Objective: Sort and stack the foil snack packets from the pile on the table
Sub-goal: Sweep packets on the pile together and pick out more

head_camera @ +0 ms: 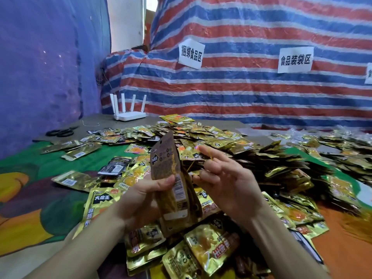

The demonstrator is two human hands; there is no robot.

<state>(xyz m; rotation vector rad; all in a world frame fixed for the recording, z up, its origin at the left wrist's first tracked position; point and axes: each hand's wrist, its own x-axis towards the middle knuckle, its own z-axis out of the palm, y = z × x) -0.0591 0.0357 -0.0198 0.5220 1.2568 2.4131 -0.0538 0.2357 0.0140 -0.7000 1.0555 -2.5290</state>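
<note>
Left hand [145,198] grips a thin stack of gold-brown foil snack packets [173,184], thumb across the near face and fingers wrapped behind. The stack stands near upright, long axis vertical with the top tipped slightly away from the person and the barcode edge facing the right hand [227,178]. The right hand sits just beside the stack's right edge at mid-height, palm turned toward the stack, forefinger stretched up and forward, other fingers half bent, thumb tip at or touching the packet edge. A thin yellow elastic band [210,155] lies across the forefinger and runs down-left toward the stack; whether the thumb pinches it can't be told, so the right hand's grasp is unclear. Key relation: the stack's top end is up and left of the right fingertips and the band is already on that side, so the right hand is the nearer one for looping, likely over the top and down the long axis while the left hand only steadies. The loose heap of gold foil packets [221,141] spreads beyond and under both hands on the green and orange patterned cloth [50,164]. Risk: the slick stack may fan out.
</note>
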